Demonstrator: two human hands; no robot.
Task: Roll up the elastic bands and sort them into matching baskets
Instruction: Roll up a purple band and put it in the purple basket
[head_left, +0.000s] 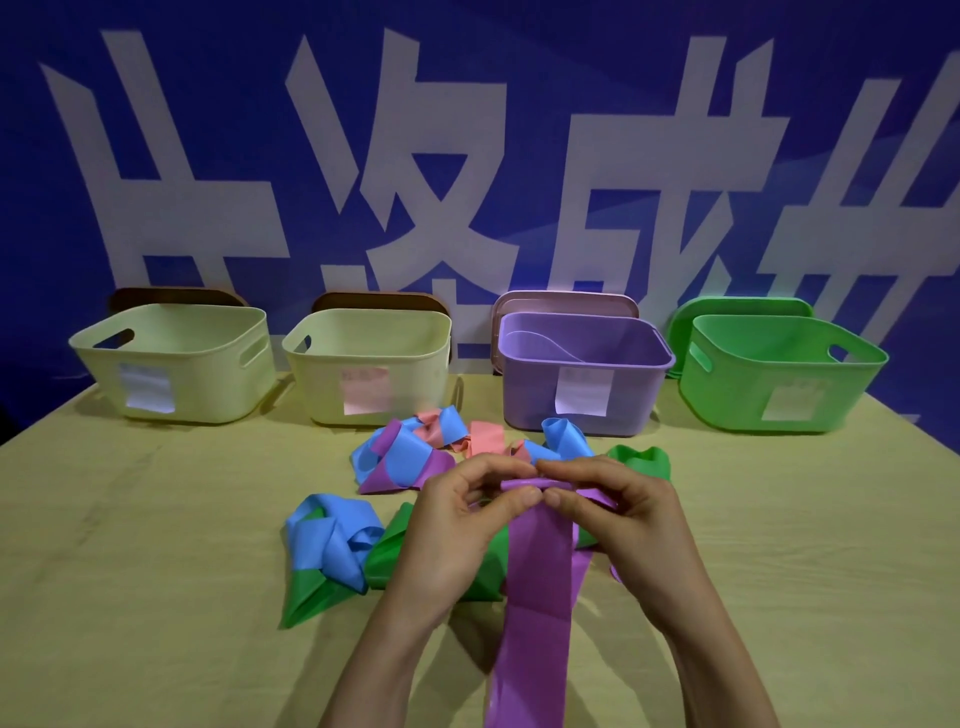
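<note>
standing in a row across the middle of the frame are four smooth plastic baskets with cut-out handles and a paper label on each front wall: a left cream basket (208, 374), a second cream basket (415, 384), a purple basket (530, 395) and, at the right, a green basket (727, 395). a lid (566, 301) leans behind each. their insides are mostly hidden; a pale curved line shows inside the purple one, and i cannot tell what it is.

low in the centre, the left hand (457, 535) and the right hand (634, 519) meet, thumbs toward the camera and fingers curled over the top. both pinch the upper end of a purple band (535, 582), where it is turned into a small tight roll. the rest of the band runs flat and glossy down to the bottom edge, with crease lines across it.

behind and beside the hands, loose bands (332, 540) in blue, green, purple and pink lie crumpled in soft loops on the yellowish table (156, 519).
</note>
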